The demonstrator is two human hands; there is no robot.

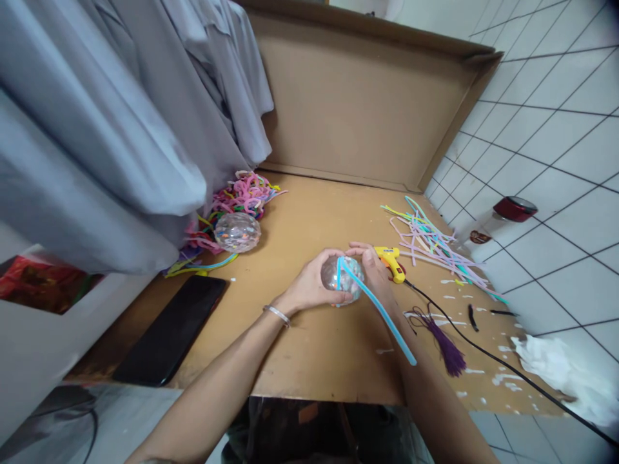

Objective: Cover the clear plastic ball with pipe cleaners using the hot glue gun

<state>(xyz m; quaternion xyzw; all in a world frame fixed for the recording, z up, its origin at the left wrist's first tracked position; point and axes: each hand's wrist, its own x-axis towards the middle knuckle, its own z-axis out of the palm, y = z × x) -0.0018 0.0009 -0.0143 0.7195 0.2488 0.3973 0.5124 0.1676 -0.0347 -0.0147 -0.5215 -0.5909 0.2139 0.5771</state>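
My left hand (316, 280) is wrapped round the left side of a clear plastic ball (349, 291) with coloured specks. A light blue pipe cleaner (387, 319) runs down the ball's front and folds at the top. Its long free end slants down to the right, across my right forearm. Against the ball's right and upper side rests my right hand (376, 265), closed, with fingertips and thumb near the fold. Just beyond that hand lies a yellow hot glue gun (391, 261). The palm side of my right hand is hidden.
At left are a second clear ball (238, 232), a heap of tangled pipe cleaners (246, 193) and a black phone (171, 332). Loose pipe cleaners (430, 241), a purple thread bundle (447, 348), a black cable (476, 345) and white tissue (556, 367) lie right. Cardboard (358, 103) stands behind.
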